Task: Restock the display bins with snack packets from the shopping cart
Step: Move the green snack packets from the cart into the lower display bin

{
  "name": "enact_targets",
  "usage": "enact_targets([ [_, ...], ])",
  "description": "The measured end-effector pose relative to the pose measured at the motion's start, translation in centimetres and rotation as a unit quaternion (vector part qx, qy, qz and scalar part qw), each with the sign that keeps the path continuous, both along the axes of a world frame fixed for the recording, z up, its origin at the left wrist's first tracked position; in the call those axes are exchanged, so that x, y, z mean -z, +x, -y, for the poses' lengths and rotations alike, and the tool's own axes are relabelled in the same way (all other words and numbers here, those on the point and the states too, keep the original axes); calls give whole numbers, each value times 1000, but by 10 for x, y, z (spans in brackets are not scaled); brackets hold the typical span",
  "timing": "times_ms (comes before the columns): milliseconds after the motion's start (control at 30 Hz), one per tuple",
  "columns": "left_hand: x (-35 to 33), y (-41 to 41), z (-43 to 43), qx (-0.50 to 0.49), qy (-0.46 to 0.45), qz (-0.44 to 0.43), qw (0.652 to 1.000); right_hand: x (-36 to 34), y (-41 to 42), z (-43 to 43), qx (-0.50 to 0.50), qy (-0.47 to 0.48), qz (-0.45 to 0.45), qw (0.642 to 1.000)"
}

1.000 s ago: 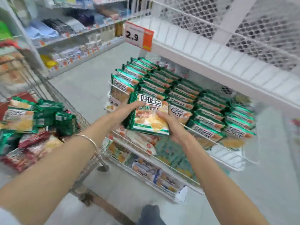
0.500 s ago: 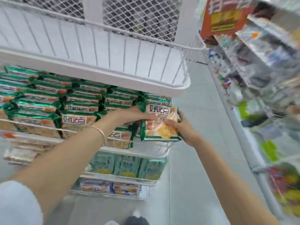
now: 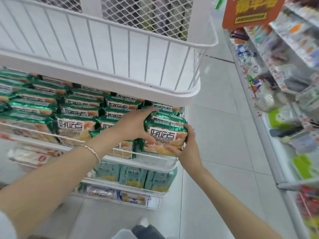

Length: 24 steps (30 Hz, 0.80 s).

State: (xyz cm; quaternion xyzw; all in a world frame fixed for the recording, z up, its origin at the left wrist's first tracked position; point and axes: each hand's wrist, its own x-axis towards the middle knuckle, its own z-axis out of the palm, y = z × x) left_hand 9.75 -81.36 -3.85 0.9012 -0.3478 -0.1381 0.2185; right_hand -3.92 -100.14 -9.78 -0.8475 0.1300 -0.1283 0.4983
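Snack packet (image 3: 164, 135), green-topped, is being held upright at the right end of the middle display bin (image 3: 155, 163), touching the rows of matching packets (image 3: 76, 123) beside and behind it. Left hand (image 3: 134, 125) is gripping its left side, fingers (image 3: 148, 111) curling over the top edge. Right hand (image 3: 187, 150) is cupping the lower right corner, fingers (image 3: 190, 131) wrapping round the side. Bracelet (image 3: 94, 152) is circling the left wrist. Teal packets (image 3: 133, 175) are standing in the bin below.
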Motion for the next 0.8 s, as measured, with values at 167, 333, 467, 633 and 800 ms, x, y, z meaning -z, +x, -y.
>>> enact_targets([
  [167, 5, 1, -8, 83, 92, 75, 989, 14, -20, -18, -21, -69, 2, 997],
  [333, 14, -4, -26, 89, 136, 72, 984, 3, -12, -11, -7, -186, -13, 982],
  [467, 28, -10, -23, 127, 134, 173, 968, 4, 7, -24, -63, -396, -54, 915],
  [633, 55, -9, -46, 112, 157, 181, 964, 11, 9, -33, -116, -446, -47, 886],
  [800, 53, -8, -29, 133, 204, 168, 955, 20, 5, -20, -134, -436, -97, 885],
])
